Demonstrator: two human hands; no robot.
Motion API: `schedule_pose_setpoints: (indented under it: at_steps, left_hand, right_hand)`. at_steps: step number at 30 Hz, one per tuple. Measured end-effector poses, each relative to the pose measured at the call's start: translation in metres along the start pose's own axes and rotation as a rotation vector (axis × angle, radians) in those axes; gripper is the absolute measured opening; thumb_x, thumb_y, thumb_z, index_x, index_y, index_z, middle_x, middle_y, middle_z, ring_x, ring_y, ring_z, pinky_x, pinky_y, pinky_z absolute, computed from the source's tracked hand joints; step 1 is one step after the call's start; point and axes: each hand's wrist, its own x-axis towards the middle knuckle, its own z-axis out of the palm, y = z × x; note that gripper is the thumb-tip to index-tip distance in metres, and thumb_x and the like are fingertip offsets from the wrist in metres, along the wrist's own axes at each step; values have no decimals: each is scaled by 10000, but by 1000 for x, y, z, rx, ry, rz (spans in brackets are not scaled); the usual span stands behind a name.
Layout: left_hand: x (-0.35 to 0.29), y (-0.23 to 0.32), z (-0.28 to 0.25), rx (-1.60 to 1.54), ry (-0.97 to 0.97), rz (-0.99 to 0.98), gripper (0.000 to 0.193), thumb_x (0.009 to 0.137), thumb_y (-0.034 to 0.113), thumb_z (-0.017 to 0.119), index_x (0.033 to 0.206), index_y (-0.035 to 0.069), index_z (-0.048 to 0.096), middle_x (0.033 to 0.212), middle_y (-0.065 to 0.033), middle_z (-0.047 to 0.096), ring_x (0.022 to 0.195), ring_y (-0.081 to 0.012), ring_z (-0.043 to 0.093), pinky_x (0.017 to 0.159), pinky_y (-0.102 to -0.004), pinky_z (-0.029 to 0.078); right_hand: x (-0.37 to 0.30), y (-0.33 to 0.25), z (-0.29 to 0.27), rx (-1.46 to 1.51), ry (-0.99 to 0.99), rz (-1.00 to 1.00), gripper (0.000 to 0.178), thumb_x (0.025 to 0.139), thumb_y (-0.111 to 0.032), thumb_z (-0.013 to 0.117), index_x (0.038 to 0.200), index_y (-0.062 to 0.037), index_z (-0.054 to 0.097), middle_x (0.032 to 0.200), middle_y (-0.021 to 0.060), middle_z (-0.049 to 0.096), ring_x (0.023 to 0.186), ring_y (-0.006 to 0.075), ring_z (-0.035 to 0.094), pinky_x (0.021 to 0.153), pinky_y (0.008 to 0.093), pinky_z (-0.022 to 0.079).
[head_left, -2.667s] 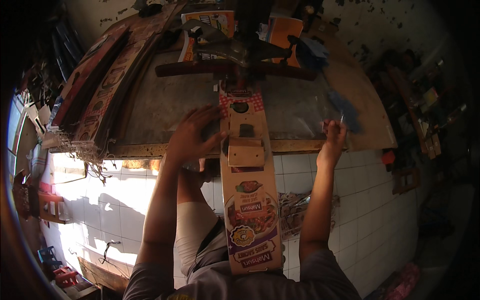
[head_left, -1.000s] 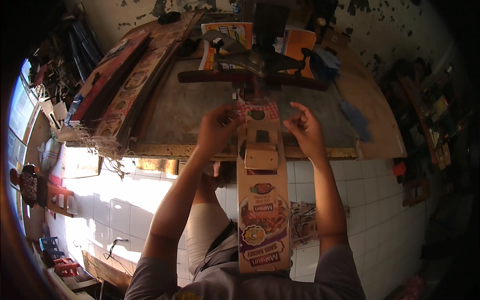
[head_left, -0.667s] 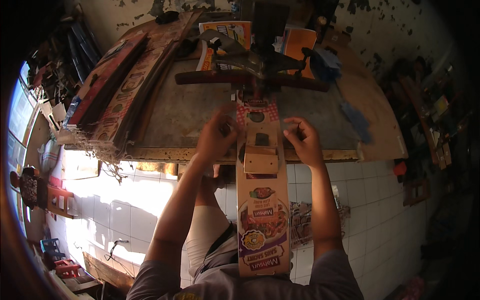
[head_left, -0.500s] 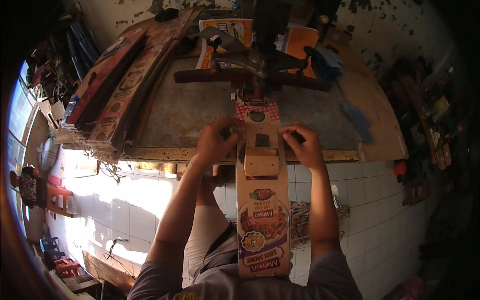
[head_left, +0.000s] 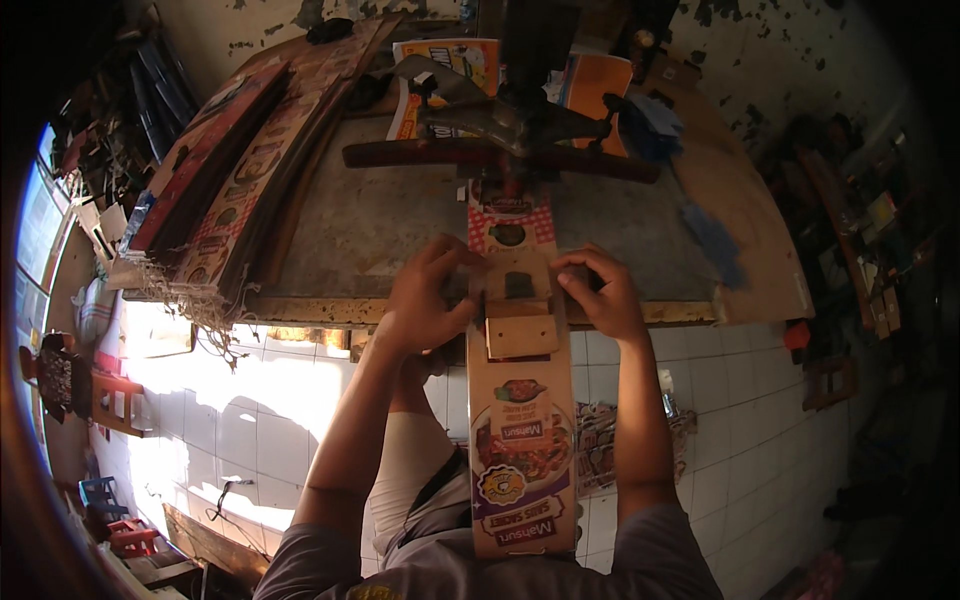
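A long printed cardboard strip (head_left: 520, 385) runs from the far tabletop over the near edge toward my lap, with pictures of food and sauce on it. On its upper part lies a small plain tan cardboard piece (head_left: 518, 265), with a dark rectangular cutout and a folded lower flap with small holes. My left hand (head_left: 425, 300) is at this piece's left edge, index finger and thumb curved around the side. On the right edge, my right hand (head_left: 603, 290) pinches with thumb and forefinger. The fingertips' exact grip is partly hidden.
A dark metal machine with a reddish crossbar (head_left: 500, 155) stands over the strip's far end. Stacked printed strips (head_left: 235, 190) with strings lie on the table's left. Blue cloth (head_left: 712, 240) lies at right. Crumpled printed material (head_left: 640, 440) is on the tiled floor.
The tan piece has shifted slightly toward me. My left thumb has dropped lower and spread from the index finger. My right hand stays nearly in place.
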Motion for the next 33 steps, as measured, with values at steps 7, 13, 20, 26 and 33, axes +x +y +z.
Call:
schedule_pose_setpoints:
  at_steps: [7, 13, 20, 26, 33]
  left_hand:
    - [-1, 13, 1, -12, -22, -5, 413, 832, 194, 909, 1217, 98, 796, 1270, -135, 628, 1153, -332, 715, 962, -470, 598]
    - [-6, 5, 7, 58, 81, 6, 434, 803, 271, 962, 1209, 174, 843, 1550, -142, 544, 1373, -376, 620, 1075, -499, 575]
    - [-7, -1, 9, 198, 85, 107, 417, 820, 296, 947, 1204, 167, 849, 1639, -101, 560, 1535, -355, 499, 1236, -544, 421]
    - [-9, -1, 9, 207, 29, 113, 385, 889, 293, 885, 1243, 152, 830, 1550, -38, 657, 1504, -294, 542, 1233, -524, 404]
    - [-9, -1, 10, 219, -5, 147, 356, 892, 211, 865, 1245, 175, 845, 1434, -17, 750, 1425, -283, 621, 1218, -513, 435]
  right_hand:
    - [0, 9, 0, -15, -2, -25, 188, 1000, -119, 772, 1176, -62, 809, 986, 2, 688, 806, 82, 571, 682, 273, 440]
    - [1, 0, 1, -27, 5, -29, 209, 997, -118, 785, 1198, -69, 813, 1021, 11, 721, 861, 88, 624, 688, 274, 458]
    - [0, 7, -1, -87, 36, -90, 229, 956, -93, 821, 1184, -76, 820, 1212, 48, 709, 1088, 181, 662, 899, 339, 521]
    - [1, -13, 2, -237, 134, -211, 201, 897, -126, 879, 1094, -104, 844, 1423, 56, 683, 1326, 278, 614, 1151, 447, 458]
    - [0, -1, -1, -185, -22, -247, 181, 884, -137, 893, 1061, -126, 857, 1228, -20, 814, 1327, 243, 626, 1156, 442, 450]
